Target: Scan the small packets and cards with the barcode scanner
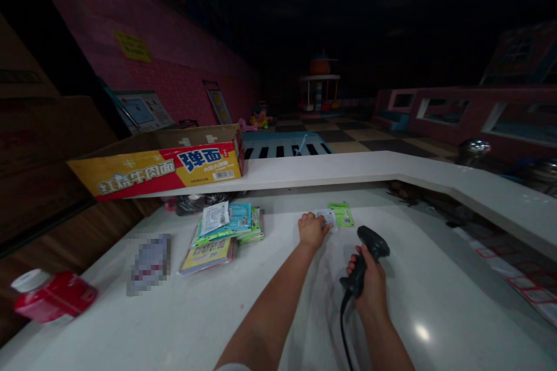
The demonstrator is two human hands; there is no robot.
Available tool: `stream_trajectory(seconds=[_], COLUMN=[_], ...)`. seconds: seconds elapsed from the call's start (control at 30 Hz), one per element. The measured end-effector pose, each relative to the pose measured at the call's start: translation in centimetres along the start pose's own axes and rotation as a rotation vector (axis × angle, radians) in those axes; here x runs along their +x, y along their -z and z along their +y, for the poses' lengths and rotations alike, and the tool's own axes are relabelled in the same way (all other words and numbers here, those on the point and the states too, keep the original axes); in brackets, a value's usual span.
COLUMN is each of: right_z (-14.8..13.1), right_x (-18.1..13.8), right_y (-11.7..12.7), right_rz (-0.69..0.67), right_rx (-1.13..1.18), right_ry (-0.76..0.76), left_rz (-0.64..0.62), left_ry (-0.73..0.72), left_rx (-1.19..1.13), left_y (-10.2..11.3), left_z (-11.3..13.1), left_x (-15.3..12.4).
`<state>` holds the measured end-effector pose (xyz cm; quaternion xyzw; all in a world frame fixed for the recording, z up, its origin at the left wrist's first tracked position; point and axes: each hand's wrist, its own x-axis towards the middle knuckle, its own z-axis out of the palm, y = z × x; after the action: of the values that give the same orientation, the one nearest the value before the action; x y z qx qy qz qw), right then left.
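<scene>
My right hand [369, 278] is wrapped around the handle of a dark barcode scanner [372, 242], held just above the white counter. A black cable runs down from the scanner's grip toward me. My left hand [312, 230] has its fingers curled at a small white packet [326, 217], partly hidden by them. Right behind that packet lies a green packet [342, 214] flat on the counter. Farther left is a pile of white, blue and green packets [230, 219], resting partly on a yellow flat pack [209, 256].
A red bottle with a white cap [56, 297] lies at the left. Beside it is a blurred-out item [150, 264]. A raised white ledge [304, 169] crosses behind the counter, bearing an open noodle carton [174, 169]. Metal domed objects [474, 151] stand at the right.
</scene>
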<state>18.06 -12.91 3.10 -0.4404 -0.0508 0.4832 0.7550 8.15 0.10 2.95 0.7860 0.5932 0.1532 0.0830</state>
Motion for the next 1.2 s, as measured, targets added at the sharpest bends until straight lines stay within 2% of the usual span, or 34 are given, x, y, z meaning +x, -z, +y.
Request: stream_trajectory(seconds=[0.1,0.2,0.33,0.47,0.57,0.7,0.8,1.07,1.2], right_z=[0.1,0.2,0.5,0.9,1.1,1.3,1.5,1.6,1.6], right_x=[-0.1,-0.3,-0.4,-0.4,-0.3,-0.2,0.0,-0.1,-0.1], right_y=[-0.1,-0.2,-0.2,-0.2,-0.1,0.1,0.2,0.2,0.3], right_rz=[-0.001,0.006,-0.015,-0.041,-0.047,-0.063,-0.071,-0.078,-0.087], right_rx=[-0.023,-0.046,-0.079,-0.111,-0.127,-0.128,-0.146,-0.161,-0.164], right_ry=[0.001,0.000,-0.002,0.026,0.047,0.080,0.096,0.121,0.122], left_rz=[0.008,0.028,0.018,0.104,0.168,0.185,0.176,0.149,0.181], left_ry=[0.073,0.208,0.348,0.365,0.438,0.560,0.594,0.493,0.510], left_rx=[-0.044,-0.110,-0.096,-0.078,-0.108,-0.093,-0.088,-0.155,-0.145], left_y=[1.0,1.7,2.0,2.0,2.0,1.9,1.7,2.0,2.7], left_z=[-2.2,-4.3,-5.9,-5.4,-4.2,-2.8,-2.4,-4.5,-4.8], left_x=[-1.3,-2.7,-4.7,-6.0,-6.3,-5.9,-5.7,-6.2,-6.7])
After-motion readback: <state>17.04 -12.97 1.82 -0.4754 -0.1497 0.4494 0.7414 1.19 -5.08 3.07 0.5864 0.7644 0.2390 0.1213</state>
